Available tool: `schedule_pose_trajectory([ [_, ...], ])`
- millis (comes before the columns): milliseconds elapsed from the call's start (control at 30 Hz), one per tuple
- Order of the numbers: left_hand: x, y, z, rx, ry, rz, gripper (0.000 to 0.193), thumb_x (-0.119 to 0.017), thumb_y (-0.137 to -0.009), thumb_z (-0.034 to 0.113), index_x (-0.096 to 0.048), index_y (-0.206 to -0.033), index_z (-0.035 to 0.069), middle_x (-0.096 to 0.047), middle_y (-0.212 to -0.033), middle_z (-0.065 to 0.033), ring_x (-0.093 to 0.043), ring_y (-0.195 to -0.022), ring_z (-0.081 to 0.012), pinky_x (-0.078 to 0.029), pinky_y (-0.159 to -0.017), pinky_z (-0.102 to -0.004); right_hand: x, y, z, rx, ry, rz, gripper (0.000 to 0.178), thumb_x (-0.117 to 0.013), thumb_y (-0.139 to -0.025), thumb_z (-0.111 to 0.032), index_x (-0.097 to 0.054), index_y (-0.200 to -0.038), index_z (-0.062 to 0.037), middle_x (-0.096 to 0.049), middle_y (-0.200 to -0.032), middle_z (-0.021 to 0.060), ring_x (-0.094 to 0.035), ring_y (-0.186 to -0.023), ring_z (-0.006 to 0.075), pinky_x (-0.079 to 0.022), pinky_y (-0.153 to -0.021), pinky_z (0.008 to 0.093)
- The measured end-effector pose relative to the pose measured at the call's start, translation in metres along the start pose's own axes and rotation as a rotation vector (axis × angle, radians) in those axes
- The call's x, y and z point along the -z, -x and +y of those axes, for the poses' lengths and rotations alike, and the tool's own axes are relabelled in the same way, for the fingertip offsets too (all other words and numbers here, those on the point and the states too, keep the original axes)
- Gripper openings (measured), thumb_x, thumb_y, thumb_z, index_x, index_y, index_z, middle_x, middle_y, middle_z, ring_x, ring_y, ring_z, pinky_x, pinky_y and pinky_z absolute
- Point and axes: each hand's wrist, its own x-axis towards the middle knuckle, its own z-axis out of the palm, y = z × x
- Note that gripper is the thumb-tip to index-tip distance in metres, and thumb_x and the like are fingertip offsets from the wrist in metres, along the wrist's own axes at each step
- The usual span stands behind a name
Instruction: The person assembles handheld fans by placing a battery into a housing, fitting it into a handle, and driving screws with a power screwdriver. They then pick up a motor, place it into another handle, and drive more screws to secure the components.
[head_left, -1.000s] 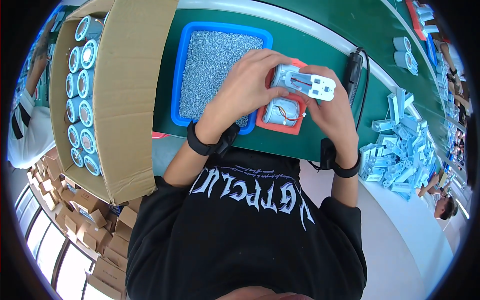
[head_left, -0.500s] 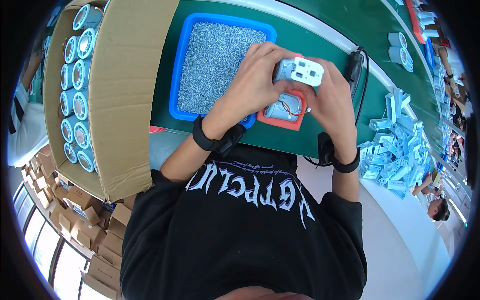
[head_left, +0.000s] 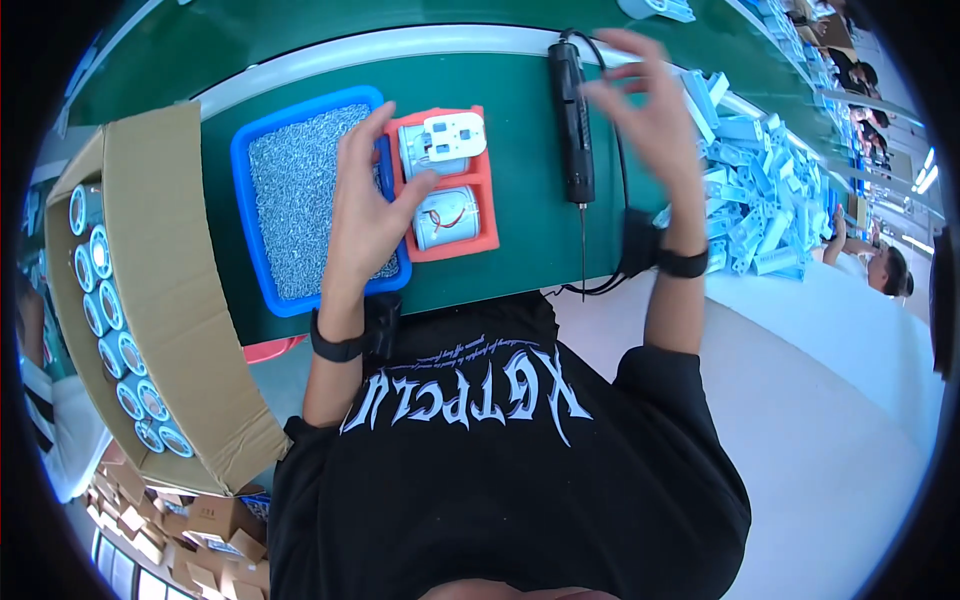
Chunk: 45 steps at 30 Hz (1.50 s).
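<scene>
A red holder (head_left: 485, 239) lies on the green bench with two light blue cylindrical housings in it. The far housing (head_left: 415, 152) has a white plate (head_left: 470, 130) with square holes on it; the near housing (head_left: 448, 220) shows red wires. My left hand (head_left: 368, 205) is at the holder's left side, over the rim of the blue tray, fingers and thumb apart; its thumb tip reaches the far housing's edge. A black electric screwdriver (head_left: 573, 130) with a long thin bit lies right of the holder. My right hand (head_left: 655, 115), slightly blurred, hovers empty beyond its cable, fingers spread.
The blue tray (head_left: 245, 215) is full of small metal screws. At far left, a cardboard box (head_left: 165, 220) holds several blue cylinders. Light blue plastic parts (head_left: 755, 200) are heaped on the right. The screwdriver's black cable (head_left: 622, 160) runs beside it. Other people are further off.
The housing with the white plate has gone from my two hands into the far pocket of the holder. My right hand has moved away to the right, past the screwdriver. The view has shifted.
</scene>
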Motion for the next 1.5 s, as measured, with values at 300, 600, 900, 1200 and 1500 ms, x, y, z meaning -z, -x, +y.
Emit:
schedule_pose_trajectory([
  [300,0.016,0.029,0.026,-0.201,-0.125,-0.366,0.030,-0.062,-0.074,-0.002,-0.064,-0.103,0.006,-0.056,-0.108,-0.0107,-0.050,-0.104,-0.0301,-0.041,-0.089,-0.0384,0.054,0.083,0.160,-0.311,0.626,-0.273,0.043,-0.056,-0.074,0.005,-0.058,-0.113,-0.0138,-0.065,-0.106,0.0138,-0.061,-0.097,0.0369,-0.048,-0.082,0.0418],
  [600,0.013,0.030,0.021,-0.115,0.003,-0.291,0.022,-0.057,-0.081,-0.006,-0.066,-0.100,0.003,-0.064,-0.093,-0.0116,-0.062,-0.083,-0.0249,-0.050,-0.072,-0.0314,0.060,0.069,0.049,-0.328,-0.045,0.041,0.032,-0.056,-0.088,-0.013,-0.055,-0.120,-0.0074,-0.060,-0.082,0.0054,-0.056,-0.070,0.0127,-0.043,-0.061,0.0247],
  [900,-0.002,0.036,0.019,0.126,0.309,-0.081,0.016,-0.055,-0.086,-0.002,-0.063,-0.100,-0.002,-0.067,-0.090,-0.0132,-0.065,-0.072,-0.0186,-0.052,-0.067,-0.0278,0.002,0.079,-0.052,-0.269,-0.625,-0.109,0.051,-0.041,-0.094,-0.038,-0.043,-0.136,-0.0082,-0.057,-0.079,0.0054,-0.052,-0.067,0.0122,-0.042,-0.061,0.0237],
  [1200,0.001,0.040,0.015,-0.068,0.283,-0.133,0.019,-0.048,-0.093,0.009,-0.063,-0.099,0.000,-0.064,-0.086,-0.0100,-0.060,-0.074,-0.0185,-0.047,-0.066,-0.0299,0.012,0.077,-0.065,0.170,0.029,-0.231,0.058,-0.068,-0.074,-0.009,-0.050,-0.129,-0.0065,-0.062,-0.094,0.0091,-0.059,-0.082,0.0168,-0.048,-0.074,0.0289],
  [1500,-0.002,0.034,0.022,-0.207,0.134,-0.181,0.017,-0.051,-0.091,0.014,-0.061,-0.095,0.001,-0.060,-0.082,-0.0129,-0.058,-0.072,-0.0299,-0.046,-0.064,-0.0367,-0.034,0.083,-0.048,0.007,-1.143,0.048,0.052,-0.079,-0.064,0.002,-0.056,-0.111,0.0007,-0.064,-0.107,0.0162,-0.063,-0.091,0.0182,-0.052,-0.075,0.0271],
])
